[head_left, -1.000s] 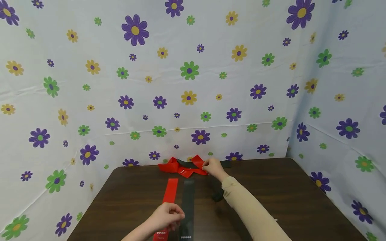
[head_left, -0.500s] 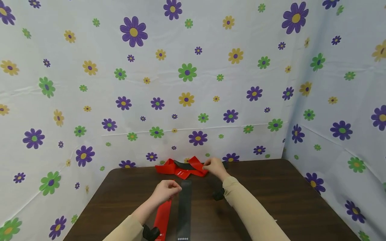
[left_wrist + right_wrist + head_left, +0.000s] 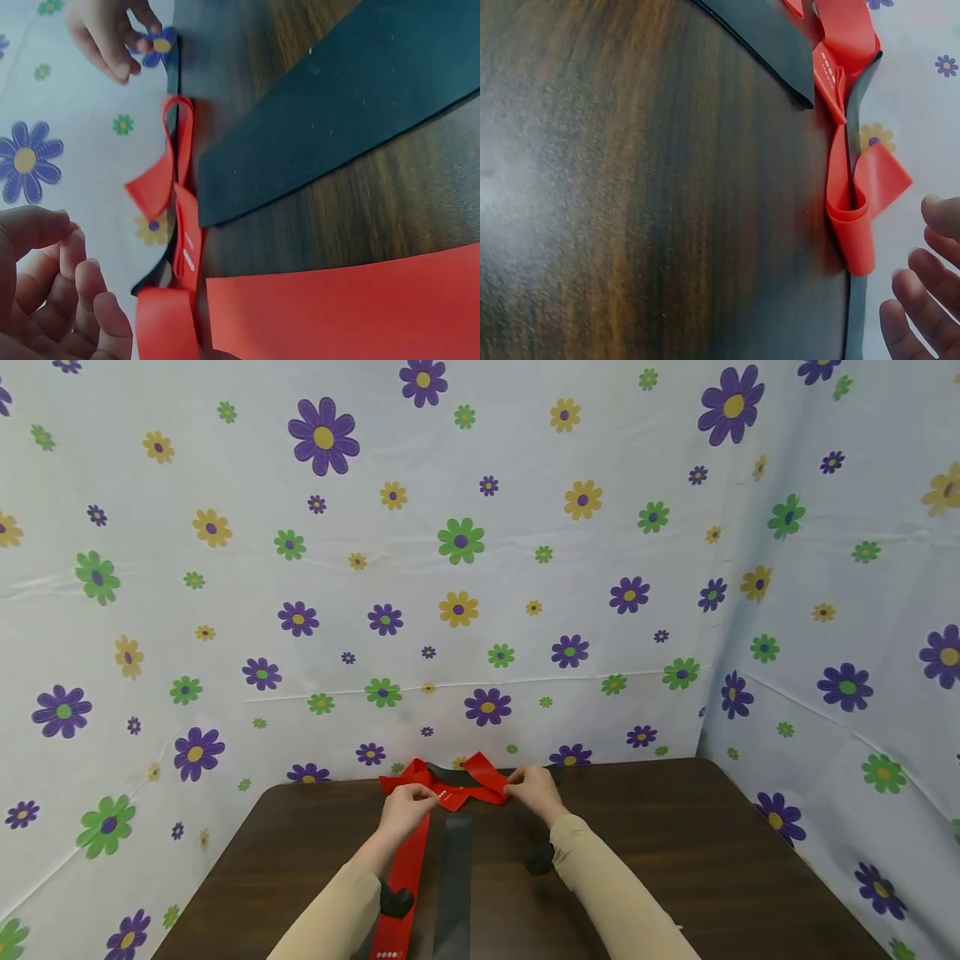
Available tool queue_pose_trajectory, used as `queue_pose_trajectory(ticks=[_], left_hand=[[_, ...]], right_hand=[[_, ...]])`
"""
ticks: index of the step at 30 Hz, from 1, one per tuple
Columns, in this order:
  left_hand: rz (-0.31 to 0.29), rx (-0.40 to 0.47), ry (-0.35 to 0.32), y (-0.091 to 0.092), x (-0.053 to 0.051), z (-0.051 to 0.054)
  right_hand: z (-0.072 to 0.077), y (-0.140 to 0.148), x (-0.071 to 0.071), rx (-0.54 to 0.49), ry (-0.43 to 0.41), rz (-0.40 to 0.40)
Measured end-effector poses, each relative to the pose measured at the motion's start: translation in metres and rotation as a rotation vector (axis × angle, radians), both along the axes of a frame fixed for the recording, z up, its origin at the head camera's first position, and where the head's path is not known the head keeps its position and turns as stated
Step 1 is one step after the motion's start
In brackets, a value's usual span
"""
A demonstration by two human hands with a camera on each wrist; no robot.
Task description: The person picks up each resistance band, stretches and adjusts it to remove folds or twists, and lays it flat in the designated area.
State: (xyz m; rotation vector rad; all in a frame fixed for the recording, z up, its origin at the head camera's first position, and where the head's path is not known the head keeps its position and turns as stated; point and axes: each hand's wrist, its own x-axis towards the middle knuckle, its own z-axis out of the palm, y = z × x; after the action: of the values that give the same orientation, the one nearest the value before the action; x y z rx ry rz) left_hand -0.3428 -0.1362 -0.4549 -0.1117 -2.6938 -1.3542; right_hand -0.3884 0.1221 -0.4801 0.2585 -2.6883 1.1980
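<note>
A crumpled red elastic band (image 3: pixel 491 777) lies looped over a black elastic band (image 3: pixel 457 777) along the table's back edge. My left hand (image 3: pixel 405 810) hovers by the left part of this heap, its fingers loosely curled with nothing visible between them in the left wrist view. At the heap's right end is my right hand (image 3: pixel 534 789); in the right wrist view its relaxed fingers (image 3: pixel 911 292) stand apart from the red loop. A flat red band (image 3: pixel 405 877) and a flat black band (image 3: pixel 453 885) run side by side toward me, the red one partly under my left forearm.
The dark wooden table (image 3: pixel 630 835) meets a white flower-print cloth (image 3: pixel 480 610) at the back. Another cloth panel (image 3: pixel 840 693) closes the right side. Black wrist devices (image 3: pixel 396 902) sit under both sleeves. A small white item (image 3: pixel 678 927) peeks out beside the right sleeve.
My left hand has moved forward from above the flat bands to the heap at the back. The right hand stays nearly in place. The view has shifted slightly.
</note>
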Motion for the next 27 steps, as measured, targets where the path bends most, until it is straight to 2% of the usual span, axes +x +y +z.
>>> queue_pose_trajectory(ticks=[5,14,20,27], left_hand=[[0.032,-0.019,0.020,0.001,-0.013,-0.005],[0.105,-0.020,-0.027,0.002,-0.023,-0.029],[0.134,-0.022,-0.013,0.005,-0.034,-0.029],[0.122,-0.051,-0.012,0.009,-0.048,-0.029]], right_hand=[[-0.006,-0.002,0.000,-0.018,0.023,-0.023],[-0.028,-0.006,0.005,-0.024,-0.027,-0.033],[-0.023,-0.004,-0.002,-0.040,-0.004,-0.058],[-0.019,-0.007,-0.006,-0.042,0.001,-0.050]])
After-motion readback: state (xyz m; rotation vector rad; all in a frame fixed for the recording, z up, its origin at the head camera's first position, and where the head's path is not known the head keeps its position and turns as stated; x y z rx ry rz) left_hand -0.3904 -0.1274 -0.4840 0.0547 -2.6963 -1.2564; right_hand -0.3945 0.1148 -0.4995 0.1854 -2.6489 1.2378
